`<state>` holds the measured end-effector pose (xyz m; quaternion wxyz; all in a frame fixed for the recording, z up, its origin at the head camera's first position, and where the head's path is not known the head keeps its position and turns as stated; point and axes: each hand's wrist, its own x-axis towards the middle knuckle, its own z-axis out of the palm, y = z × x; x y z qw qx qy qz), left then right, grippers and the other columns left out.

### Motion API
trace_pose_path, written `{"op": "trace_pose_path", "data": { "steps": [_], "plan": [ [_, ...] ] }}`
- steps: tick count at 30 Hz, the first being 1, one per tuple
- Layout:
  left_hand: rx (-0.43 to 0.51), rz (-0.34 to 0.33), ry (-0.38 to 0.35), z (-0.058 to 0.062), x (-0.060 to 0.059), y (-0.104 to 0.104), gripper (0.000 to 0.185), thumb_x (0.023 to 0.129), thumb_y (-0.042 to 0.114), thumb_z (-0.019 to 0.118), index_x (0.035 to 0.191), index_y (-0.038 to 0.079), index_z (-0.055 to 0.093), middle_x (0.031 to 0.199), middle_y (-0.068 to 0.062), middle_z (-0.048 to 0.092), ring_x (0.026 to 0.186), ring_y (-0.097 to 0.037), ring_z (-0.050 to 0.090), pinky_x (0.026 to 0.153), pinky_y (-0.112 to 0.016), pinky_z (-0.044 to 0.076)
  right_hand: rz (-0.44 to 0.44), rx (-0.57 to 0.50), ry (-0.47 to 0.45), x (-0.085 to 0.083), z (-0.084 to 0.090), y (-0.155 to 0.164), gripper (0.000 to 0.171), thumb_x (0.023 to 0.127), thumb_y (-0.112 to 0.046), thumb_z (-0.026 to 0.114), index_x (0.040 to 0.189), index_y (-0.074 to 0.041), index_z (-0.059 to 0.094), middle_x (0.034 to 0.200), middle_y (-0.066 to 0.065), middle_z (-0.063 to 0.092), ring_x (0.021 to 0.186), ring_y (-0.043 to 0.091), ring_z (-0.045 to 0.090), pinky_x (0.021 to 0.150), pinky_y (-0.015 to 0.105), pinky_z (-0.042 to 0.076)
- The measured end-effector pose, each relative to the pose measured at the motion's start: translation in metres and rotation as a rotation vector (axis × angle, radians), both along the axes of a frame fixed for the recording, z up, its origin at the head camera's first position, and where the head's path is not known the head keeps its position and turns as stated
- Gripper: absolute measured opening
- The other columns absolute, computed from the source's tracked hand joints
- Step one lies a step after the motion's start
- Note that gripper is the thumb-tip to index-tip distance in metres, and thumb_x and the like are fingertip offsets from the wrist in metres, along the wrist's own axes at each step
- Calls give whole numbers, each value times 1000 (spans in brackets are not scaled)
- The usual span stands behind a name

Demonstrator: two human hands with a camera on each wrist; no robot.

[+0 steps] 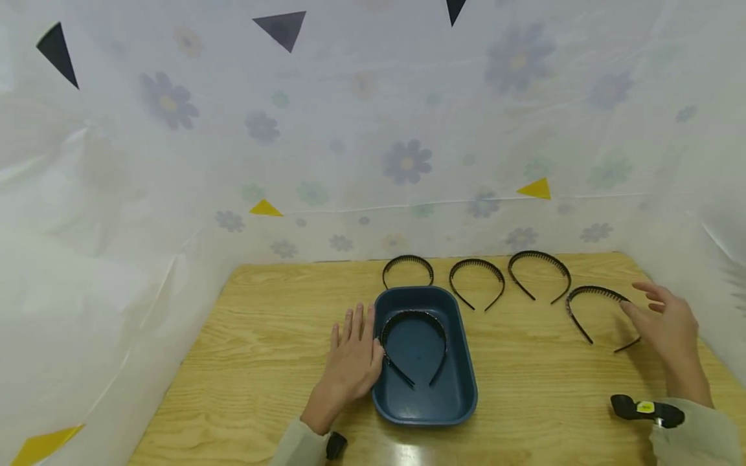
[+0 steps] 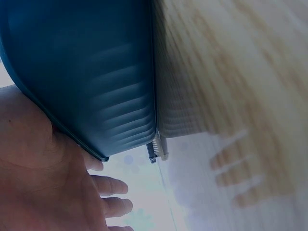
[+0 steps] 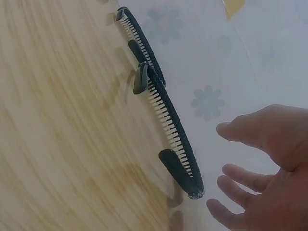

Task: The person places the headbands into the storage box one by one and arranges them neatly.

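Note:
A black toothed headband point(image 1: 446, 336) lies inside a dark blue plastic tray point(image 1: 425, 414). My left hand point(image 1: 351, 362) rests against the tray's left side with its fingers straight; the left wrist view shows the palm beside the tray's ribbed outer wall. At the right, my right hand point(image 1: 667, 323) hovers by another headband point(image 1: 578, 320), thumb and fingers spread apart. In the right wrist view a gap shows between the fingers point(image 3: 240, 175) and that headband point(image 3: 175, 127). Nothing is in the right hand.
Behind the tray and to its right, more headbands lie in a row: one point(image 1: 408, 257) partly hidden by the tray, one point(image 1: 476, 262) in the middle, one point(image 1: 539, 254) farther right. A flower-patterned white curtain point(image 1: 350, 162) borders the wooden table point(image 1: 262, 362).

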<state>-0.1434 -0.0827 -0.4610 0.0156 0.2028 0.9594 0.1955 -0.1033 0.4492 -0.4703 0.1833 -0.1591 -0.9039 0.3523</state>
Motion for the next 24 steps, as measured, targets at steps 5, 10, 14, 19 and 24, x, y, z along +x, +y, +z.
{"op": "trace_pose_path", "data": {
  "steps": [5, 10, 14, 19, 24],
  "plan": [
    [1, -2, 5, 0, 0, 0, 62, 109, 26, 32, 165, 7, 15, 170, -19, 11, 156, -40, 8, 121, -64, 9, 5, 13, -69, 3, -4, 9, 59, 101, -18, 62, 149, 8, 41, 137, 45, 43, 109, 59, 53, 66, 32, 51],
    [-1, -3, 1, -1, 0, 0, 62, 109, 26, 32, 166, 7, 14, 170, -19, 11, 156, -40, 8, 121, -64, 9, 33, 25, -101, 6, -9, 15, 59, 100, -18, 64, 147, 10, 41, 134, 45, 45, 102, 52, 58, 55, 11, 39],
    [2, -3, 1, 0, 0, 0, 62, 109, 26, 32, 166, 7, 14, 170, -20, 11, 156, -40, 8, 121, -64, 9, 48, 21, -127, 7, -13, 19, 58, 100, -20, 63, 145, 11, 43, 134, 45, 45, 111, 62, 51, 56, 12, 39],
    [6, 1, -1, 0, 1, 0, 62, 109, 26, 32, 165, 6, 16, 170, -20, 12, 156, -39, 8, 121, -64, 10, 49, 10, -164, 7, -16, 24, 54, 100, -22, 62, 140, 11, 47, 134, 44, 47, 109, 56, 55, 60, 22, 41],
    [0, 7, -3, 0, 1, 1, 62, 109, 26, 31, 165, 7, 16, 170, -19, 11, 156, -38, 8, 121, -63, 10, 25, 16, -189, 7, -17, 26, 50, 100, -23, 64, 134, 12, 52, 130, 41, 52, 92, 31, 59, 60, 23, 41]
  ]
}}
